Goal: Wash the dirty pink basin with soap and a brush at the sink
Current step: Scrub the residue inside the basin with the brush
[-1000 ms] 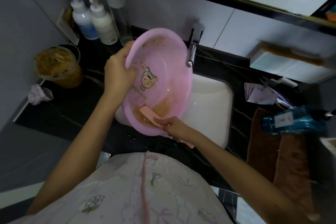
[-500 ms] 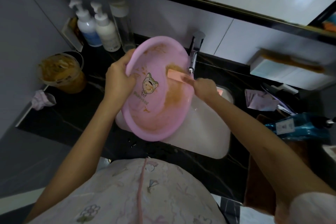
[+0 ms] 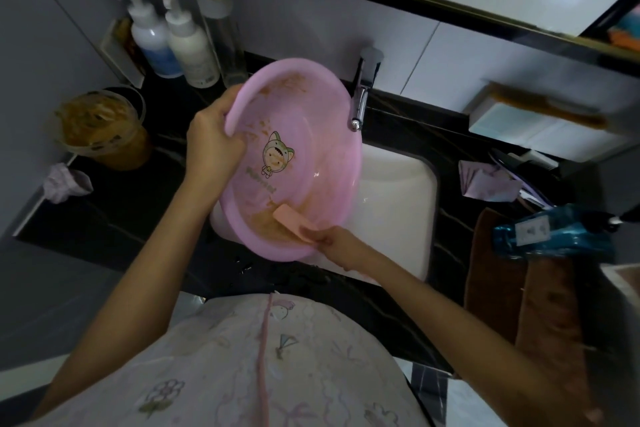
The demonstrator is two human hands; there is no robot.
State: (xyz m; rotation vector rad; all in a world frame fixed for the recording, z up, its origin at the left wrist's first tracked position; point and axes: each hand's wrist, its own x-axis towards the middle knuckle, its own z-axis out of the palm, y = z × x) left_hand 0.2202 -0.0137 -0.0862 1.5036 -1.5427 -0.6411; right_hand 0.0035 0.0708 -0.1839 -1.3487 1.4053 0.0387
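Brown-smeared plastic cup (image 3: 100, 128) stands far left on the dark surface (image 3: 114, 211). My left grip (image 3: 214, 139) is curled round the upper-left rim of the pink basin (image 3: 304, 135), which I see tilted over the white sink (image 3: 394, 204). Low inside the basin, the pink brush (image 3: 294, 224) lies on brown muck, its near end clasped in my right grip (image 3: 336, 243) at the basin's lower rim.

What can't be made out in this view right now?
Head view, the only one:
- brush: its bristles face the pink basin, so only its back shows.
- sink: the drain is hidden behind the basin.
- basin's underside: turned away from the camera.
- pump bottles: labels blurred, so which holds soap is unclear.
- blue bottle: label too small to read.
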